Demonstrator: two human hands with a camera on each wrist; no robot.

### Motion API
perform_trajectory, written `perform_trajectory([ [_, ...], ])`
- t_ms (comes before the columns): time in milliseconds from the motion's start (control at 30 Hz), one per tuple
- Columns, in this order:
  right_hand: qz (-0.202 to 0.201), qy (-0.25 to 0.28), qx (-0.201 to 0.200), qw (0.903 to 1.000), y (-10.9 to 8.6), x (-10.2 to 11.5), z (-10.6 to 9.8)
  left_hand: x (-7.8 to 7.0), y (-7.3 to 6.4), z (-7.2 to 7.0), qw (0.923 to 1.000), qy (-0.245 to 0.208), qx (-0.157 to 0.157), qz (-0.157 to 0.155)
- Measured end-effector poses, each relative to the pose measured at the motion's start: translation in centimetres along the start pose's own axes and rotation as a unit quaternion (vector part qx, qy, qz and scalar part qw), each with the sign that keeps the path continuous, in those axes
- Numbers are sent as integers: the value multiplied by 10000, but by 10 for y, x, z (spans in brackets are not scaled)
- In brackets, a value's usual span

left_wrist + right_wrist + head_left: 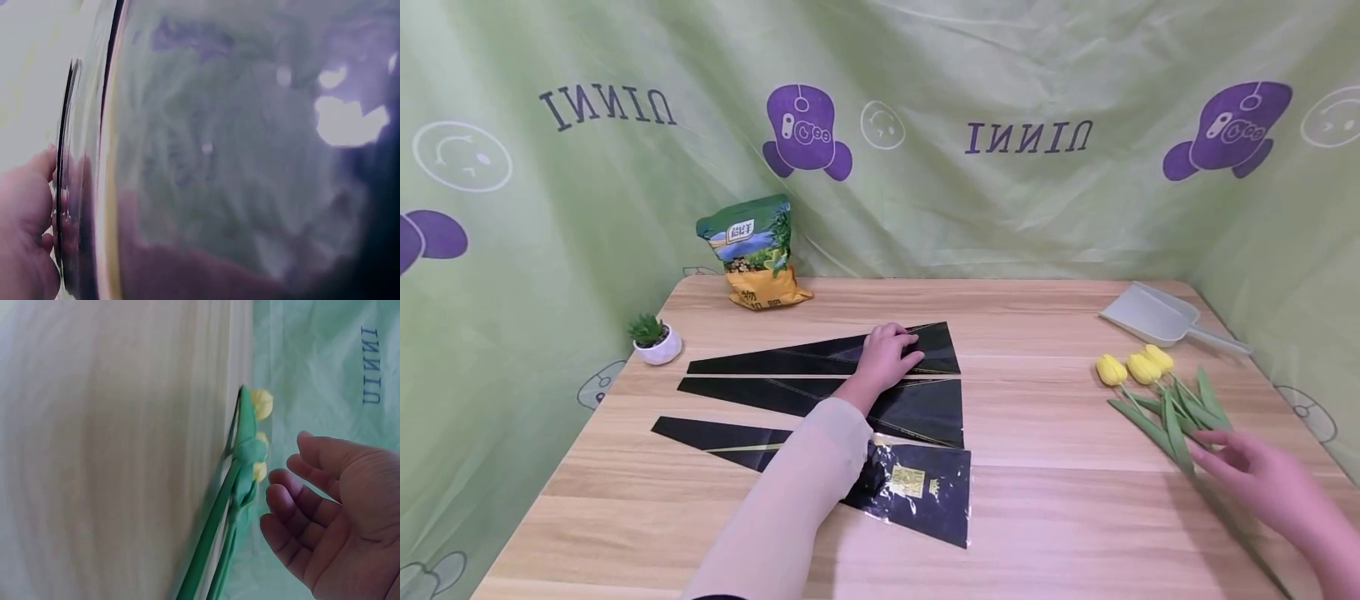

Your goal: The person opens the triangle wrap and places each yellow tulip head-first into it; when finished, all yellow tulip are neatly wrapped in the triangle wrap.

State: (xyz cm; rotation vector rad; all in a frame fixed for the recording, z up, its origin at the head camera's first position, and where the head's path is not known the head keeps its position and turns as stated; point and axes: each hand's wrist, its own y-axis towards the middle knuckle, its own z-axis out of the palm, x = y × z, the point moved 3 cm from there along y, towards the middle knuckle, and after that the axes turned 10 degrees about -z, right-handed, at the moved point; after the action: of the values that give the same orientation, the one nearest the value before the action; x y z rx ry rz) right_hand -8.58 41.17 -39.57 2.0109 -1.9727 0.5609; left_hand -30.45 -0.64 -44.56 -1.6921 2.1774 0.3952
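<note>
Three black tapered flower sleeves lie on the table in the head view: a far sleeve (938,348), a middle sleeve (921,410) and a near sleeve (947,492) with gold print. My left hand (883,358) rests on the far one, fingers slightly bent; its forearm crosses the other two. Glossy dark film fills most of the left wrist view. At the right lie artificial yellow tulips (1142,367) with green leaves and long stems. Just beside their leaves is my right hand (1262,475). In the right wrist view its fingers (300,515) are loosely curled, holding nothing.
A grey dustpan (1153,315) lies at the back right. At the back left stands a green and yellow printed bag (760,258). A small potted succulent (657,342) is at the left table edge. A green printed curtain (1000,208) hangs behind the table.
</note>
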Motion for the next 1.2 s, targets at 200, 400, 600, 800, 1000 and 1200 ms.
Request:
perform_trajectory([
  [200,122,-52,398,9991,-2,-14,5,3,-1,1,9989,-438,-157,-113],
  [400,126,-109,524,9985,-5,-25,10,3,-2,1,9976,-627,-217,-216],
  [600,131,-201,748,9969,-7,-30,15,2,-2,2,9967,-707,-339,-188],
  [800,138,-255,965,9949,-6,-34,18,2,-2,3,9960,-814,-356,-93],
  [1000,-62,-303,861,9958,-4,-34,19,2,-1,4,9964,-758,-364,-73],
  [1200,19,-252,1010,9946,-2,-32,18,4,1,5,9976,-553,-421,-70],
])
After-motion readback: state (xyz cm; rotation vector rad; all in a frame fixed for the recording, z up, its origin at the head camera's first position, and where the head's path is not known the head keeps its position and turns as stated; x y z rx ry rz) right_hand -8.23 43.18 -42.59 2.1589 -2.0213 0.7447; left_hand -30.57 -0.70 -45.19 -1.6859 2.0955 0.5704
